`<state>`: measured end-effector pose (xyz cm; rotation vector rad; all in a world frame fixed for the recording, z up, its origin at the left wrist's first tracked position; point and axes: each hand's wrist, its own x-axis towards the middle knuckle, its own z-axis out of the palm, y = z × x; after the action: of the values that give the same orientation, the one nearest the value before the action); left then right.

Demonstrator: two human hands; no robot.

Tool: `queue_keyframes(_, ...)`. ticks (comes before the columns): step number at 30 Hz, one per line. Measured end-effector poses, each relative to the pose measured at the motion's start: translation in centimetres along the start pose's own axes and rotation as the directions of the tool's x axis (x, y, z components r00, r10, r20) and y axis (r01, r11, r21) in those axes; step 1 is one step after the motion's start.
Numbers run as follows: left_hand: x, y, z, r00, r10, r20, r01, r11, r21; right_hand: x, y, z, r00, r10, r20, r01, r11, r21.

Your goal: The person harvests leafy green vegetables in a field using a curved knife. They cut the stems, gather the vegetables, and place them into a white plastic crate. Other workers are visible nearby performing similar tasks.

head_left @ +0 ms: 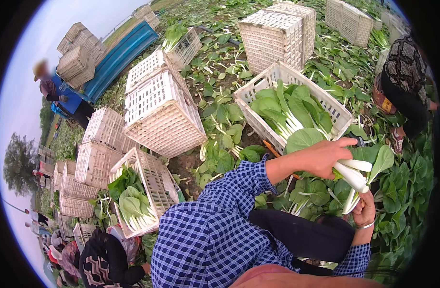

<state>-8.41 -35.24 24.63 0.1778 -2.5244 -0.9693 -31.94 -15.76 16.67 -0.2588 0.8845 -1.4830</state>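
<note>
My left hand (325, 158) grips a head of bok choy (352, 176) by its white stalks, with the cut base towards my other hand. Close below that base, my right hand (364, 210), with a bangle at the wrist, has its fingers closed around an outer white stalk (350, 201). Whether it also holds a tool is hidden. Just beyond my left arm, a white plastic crate (256, 124) holds several heads of bok choy (295, 108) lying side by side. An orange strip-like object (272, 148) lies beside the crate, partly behind my sleeve.
Upturned white crates (166, 133) stand ahead to the left; another crate stack (274, 39) is beyond the filled crate. A second crate (158, 223) holds bok choy at left. Loose leaves cover the soil. One person (407, 79) crouches at right, others at lower left; another stands by a blue trailer (119, 57).
</note>
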Motion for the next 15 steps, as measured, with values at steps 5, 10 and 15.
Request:
queue_keyframes(5, -0.8, 0.1, 0.4, 0.945, 0.324, -0.030, -0.269, 0.828, 0.491, -1.5, 0.1, -0.1, 0.995, -0.065, -0.077, 0.076, 0.986, 0.149)
queue_keyframes(10, -1.4, -0.9, 0.0, 0.858, 0.512, 0.041, -0.480, 0.771, 0.418, -0.5, -1.0, 2.0, 0.992, -0.025, -0.127, 0.045, 0.987, 0.154)
queue_keyframes(15, 1.2, -2.2, 2.6, 0.807, 0.561, 0.185, -0.588, 0.728, 0.353, -1.0, -1.2, 1.0, 0.998, -0.022, -0.060, 0.031, 0.988, 0.154)
